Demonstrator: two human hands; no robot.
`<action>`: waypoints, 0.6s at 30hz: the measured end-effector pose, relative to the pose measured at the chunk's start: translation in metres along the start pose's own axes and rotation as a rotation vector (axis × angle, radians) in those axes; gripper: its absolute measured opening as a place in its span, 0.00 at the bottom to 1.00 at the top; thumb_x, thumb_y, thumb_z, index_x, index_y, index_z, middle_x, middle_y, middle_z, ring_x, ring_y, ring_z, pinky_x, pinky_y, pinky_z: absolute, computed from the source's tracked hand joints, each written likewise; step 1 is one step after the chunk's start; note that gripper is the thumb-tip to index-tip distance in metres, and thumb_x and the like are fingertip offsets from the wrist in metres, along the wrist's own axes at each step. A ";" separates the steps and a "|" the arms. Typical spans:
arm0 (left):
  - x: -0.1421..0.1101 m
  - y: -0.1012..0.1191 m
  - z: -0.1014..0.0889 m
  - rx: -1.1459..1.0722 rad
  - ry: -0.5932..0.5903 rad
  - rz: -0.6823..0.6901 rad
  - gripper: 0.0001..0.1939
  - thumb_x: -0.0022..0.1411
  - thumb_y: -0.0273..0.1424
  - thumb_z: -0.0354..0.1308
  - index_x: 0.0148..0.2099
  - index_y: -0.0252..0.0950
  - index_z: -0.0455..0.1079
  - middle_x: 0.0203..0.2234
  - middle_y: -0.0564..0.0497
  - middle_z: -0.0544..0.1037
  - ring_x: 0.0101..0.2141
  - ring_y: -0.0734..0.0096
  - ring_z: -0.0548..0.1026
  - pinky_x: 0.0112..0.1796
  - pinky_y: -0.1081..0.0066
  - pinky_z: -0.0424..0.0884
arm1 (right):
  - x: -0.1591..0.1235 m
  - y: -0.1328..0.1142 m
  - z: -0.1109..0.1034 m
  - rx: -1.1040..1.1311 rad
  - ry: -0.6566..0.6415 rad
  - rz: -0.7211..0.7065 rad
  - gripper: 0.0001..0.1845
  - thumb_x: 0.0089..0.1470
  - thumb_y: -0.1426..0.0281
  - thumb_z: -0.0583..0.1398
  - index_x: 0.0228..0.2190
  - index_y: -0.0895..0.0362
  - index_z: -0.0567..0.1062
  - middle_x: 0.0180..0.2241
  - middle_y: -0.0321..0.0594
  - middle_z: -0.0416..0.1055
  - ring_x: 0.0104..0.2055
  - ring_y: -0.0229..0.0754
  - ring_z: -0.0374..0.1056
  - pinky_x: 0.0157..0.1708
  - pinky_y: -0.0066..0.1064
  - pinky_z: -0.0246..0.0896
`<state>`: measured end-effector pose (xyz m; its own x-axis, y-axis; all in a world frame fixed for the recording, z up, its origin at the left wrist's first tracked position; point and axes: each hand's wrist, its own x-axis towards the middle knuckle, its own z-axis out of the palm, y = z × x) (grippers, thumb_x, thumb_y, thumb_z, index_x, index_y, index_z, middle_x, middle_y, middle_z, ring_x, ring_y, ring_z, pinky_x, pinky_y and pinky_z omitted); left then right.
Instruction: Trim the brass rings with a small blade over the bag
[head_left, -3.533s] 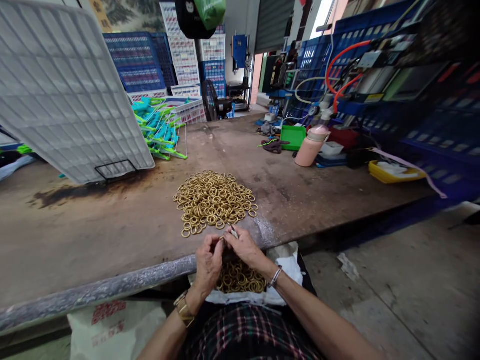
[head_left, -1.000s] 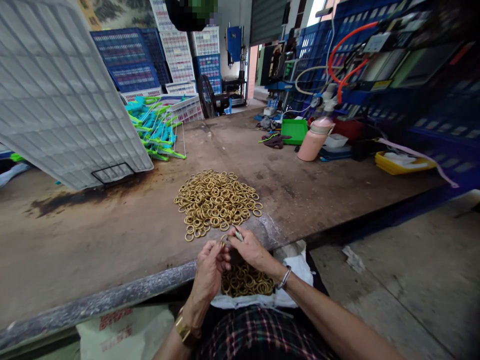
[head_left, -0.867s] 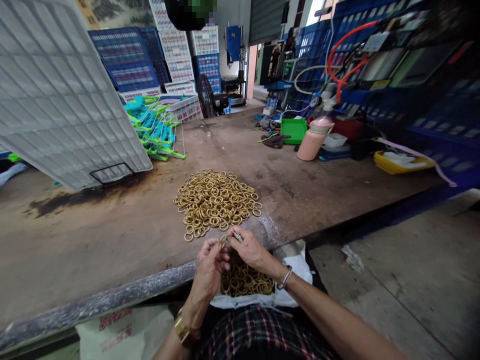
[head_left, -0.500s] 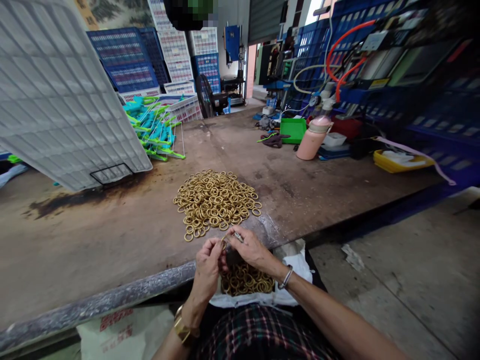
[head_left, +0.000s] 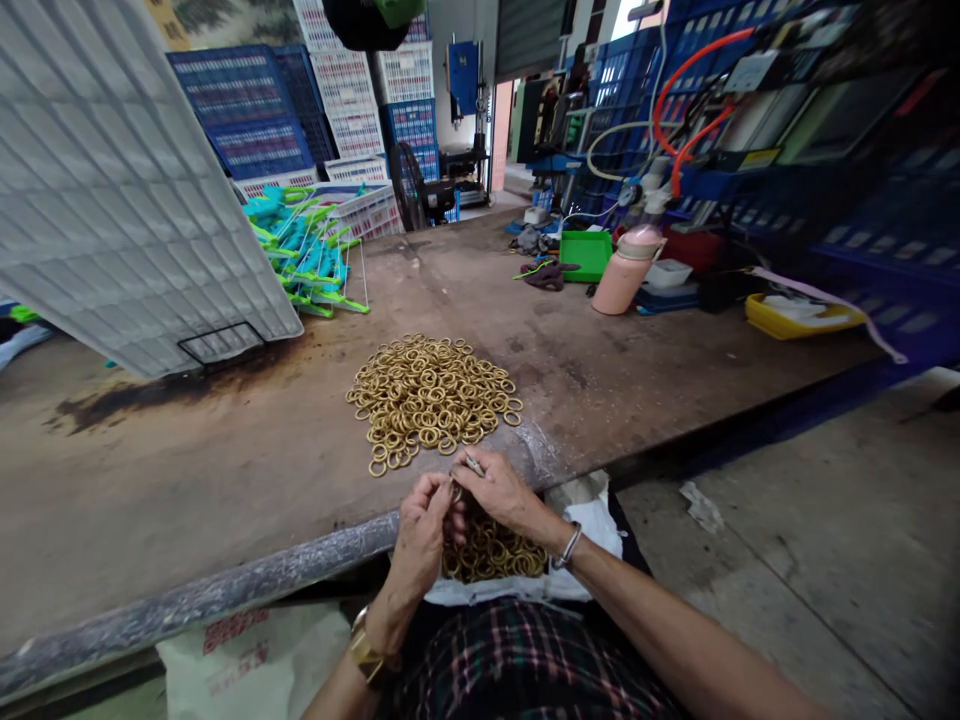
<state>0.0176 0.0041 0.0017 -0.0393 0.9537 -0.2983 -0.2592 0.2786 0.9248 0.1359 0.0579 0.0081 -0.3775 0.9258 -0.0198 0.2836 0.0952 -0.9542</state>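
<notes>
My left hand [head_left: 421, 528] is closed in a pinch on a brass-coloured ring [head_left: 456, 492], mostly covered by the fingers. My right hand [head_left: 501, 494] meets it at the fingertips, closed around a small silver metal tool [head_left: 474, 464]; only a short piece shows and its kind is unclear. Just beyond both hands, a heap of brass-coloured rings [head_left: 431, 390] lies on the brown table [head_left: 300, 470]. Below the hands, more rings [head_left: 499, 555] fill a white sack [head_left: 600, 525] at my lap, partly hidden by my right hand.
A grey-white ribbed panel [head_left: 142, 190] leans at the left, beside green and blue plastic pieces [head_left: 307, 260]. Toward the right stand a pink bottle [head_left: 624, 275], a green tray [head_left: 586, 256] and a yellow tray [head_left: 799, 318]. The table's wrapped front edge [head_left: 225, 580] runs before me.
Both hands stay close together over the sack. The fingertips have drawn closer around the ring, so less of it shows. The view has shifted slightly.
</notes>
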 end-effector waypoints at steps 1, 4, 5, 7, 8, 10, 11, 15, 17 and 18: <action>0.000 0.000 0.000 0.000 0.007 0.006 0.16 0.54 0.44 0.54 0.32 0.35 0.60 0.18 0.58 0.67 0.16 0.81 0.63 0.17 0.79 0.63 | 0.000 0.000 0.000 0.009 -0.008 -0.007 0.08 0.50 0.69 0.52 0.24 0.57 0.67 0.19 0.29 0.59 0.23 0.32 0.55 0.24 0.22 0.49; 0.000 -0.002 0.000 -0.018 0.024 0.019 0.15 0.54 0.43 0.55 0.32 0.36 0.59 0.19 0.58 0.67 0.17 0.81 0.64 0.18 0.79 0.63 | 0.001 0.001 -0.001 -0.003 0.007 0.002 0.10 0.52 0.69 0.49 0.25 0.58 0.67 0.21 0.31 0.63 0.24 0.33 0.58 0.26 0.23 0.51; 0.001 -0.002 -0.001 -0.024 0.028 0.023 0.15 0.54 0.42 0.55 0.32 0.36 0.59 0.19 0.58 0.68 0.17 0.81 0.64 0.18 0.79 0.63 | 0.001 0.003 -0.001 -0.040 0.021 0.004 0.10 0.53 0.70 0.49 0.26 0.58 0.67 0.21 0.32 0.63 0.24 0.33 0.59 0.26 0.23 0.51; 0.001 -0.003 -0.002 -0.023 0.033 0.032 0.14 0.54 0.42 0.55 0.32 0.36 0.59 0.20 0.58 0.68 0.17 0.81 0.65 0.18 0.79 0.64 | 0.000 0.006 -0.001 -0.166 0.028 -0.034 0.10 0.53 0.71 0.49 0.27 0.58 0.68 0.22 0.33 0.64 0.25 0.34 0.59 0.27 0.24 0.50; 0.002 -0.004 -0.002 -0.016 0.038 0.036 0.14 0.55 0.42 0.54 0.32 0.36 0.59 0.20 0.58 0.68 0.17 0.81 0.65 0.18 0.79 0.64 | 0.000 0.008 -0.002 -0.242 0.013 -0.069 0.09 0.53 0.72 0.49 0.27 0.58 0.68 0.22 0.33 0.64 0.25 0.34 0.58 0.27 0.24 0.50; 0.002 -0.004 -0.003 0.002 0.042 0.042 0.14 0.55 0.42 0.54 0.32 0.36 0.59 0.20 0.57 0.68 0.18 0.81 0.65 0.18 0.79 0.64 | -0.003 0.011 -0.001 -0.385 -0.050 -0.137 0.08 0.52 0.74 0.50 0.28 0.58 0.68 0.22 0.34 0.64 0.25 0.34 0.58 0.27 0.24 0.48; 0.002 -0.004 -0.003 0.010 0.042 0.046 0.14 0.55 0.42 0.54 0.32 0.35 0.60 0.20 0.57 0.68 0.18 0.81 0.65 0.18 0.79 0.64 | -0.004 0.012 -0.001 -0.448 -0.083 -0.155 0.07 0.50 0.76 0.50 0.28 0.58 0.68 0.23 0.34 0.65 0.25 0.34 0.58 0.27 0.25 0.47; 0.003 -0.004 -0.002 0.036 0.053 0.060 0.15 0.54 0.43 0.54 0.31 0.35 0.60 0.19 0.58 0.67 0.17 0.81 0.65 0.18 0.78 0.64 | -0.006 0.015 0.001 -0.633 -0.145 -0.166 0.09 0.47 0.77 0.50 0.31 0.58 0.69 0.25 0.37 0.67 0.26 0.36 0.59 0.27 0.26 0.46; 0.003 -0.004 -0.002 0.054 0.066 0.060 0.16 0.54 0.44 0.54 0.31 0.35 0.60 0.19 0.58 0.67 0.17 0.81 0.65 0.18 0.78 0.64 | -0.006 0.015 0.001 -0.675 -0.154 -0.168 0.11 0.48 0.76 0.50 0.32 0.58 0.69 0.26 0.38 0.68 0.27 0.36 0.60 0.27 0.26 0.46; 0.004 -0.004 -0.002 0.065 0.074 0.062 0.16 0.53 0.44 0.54 0.31 0.35 0.60 0.19 0.58 0.67 0.17 0.80 0.65 0.18 0.78 0.64 | -0.006 0.015 0.001 -0.688 -0.161 -0.172 0.11 0.48 0.76 0.50 0.33 0.58 0.69 0.27 0.38 0.69 0.27 0.37 0.61 0.27 0.26 0.46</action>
<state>0.0162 0.0062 -0.0040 -0.1252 0.9589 -0.2548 -0.1908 0.2287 0.9546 0.1412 0.0537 -0.0067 -0.5768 0.8166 0.0198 0.6787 0.4926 -0.5448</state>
